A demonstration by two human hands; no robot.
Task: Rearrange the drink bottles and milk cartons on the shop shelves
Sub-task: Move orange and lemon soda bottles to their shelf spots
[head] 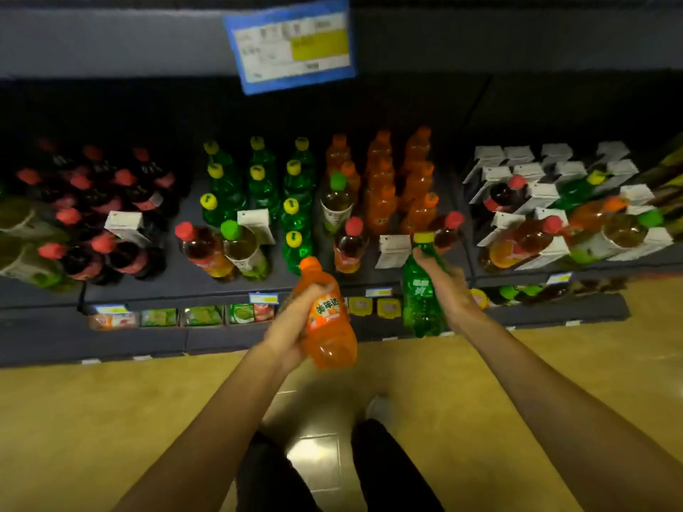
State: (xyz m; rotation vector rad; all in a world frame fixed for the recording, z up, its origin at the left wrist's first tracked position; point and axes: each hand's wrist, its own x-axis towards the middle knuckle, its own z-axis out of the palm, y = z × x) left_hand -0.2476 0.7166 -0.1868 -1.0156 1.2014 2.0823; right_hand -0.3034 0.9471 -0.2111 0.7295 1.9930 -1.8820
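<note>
My left hand (pixel 295 323) grips an orange soda bottle (pixel 329 327) in front of the shelf edge, its cap pointing up toward the shelf. My right hand (pixel 445 286) holds a green soda bottle (pixel 419 290) with a yellow cap by its upper body, just off the shelf front. On the dark shelf (pixel 192 279) stand rows of green bottles (pixel 258 179), orange bottles (pixel 380 179) and dark cola bottles (pixel 96 201). White milk cartons (pixel 392 250) and tea bottles (pixel 242 247) are mixed among them near the front.
The right shelf section holds many white cartons (pixel 536 168) with bottles lying jumbled on them. A blue price sign (pixel 292 42) hangs above. A lower shelf (pixel 221 338) holds small packets. Yellow floor lies below, with my legs and a shoe (pixel 379 408).
</note>
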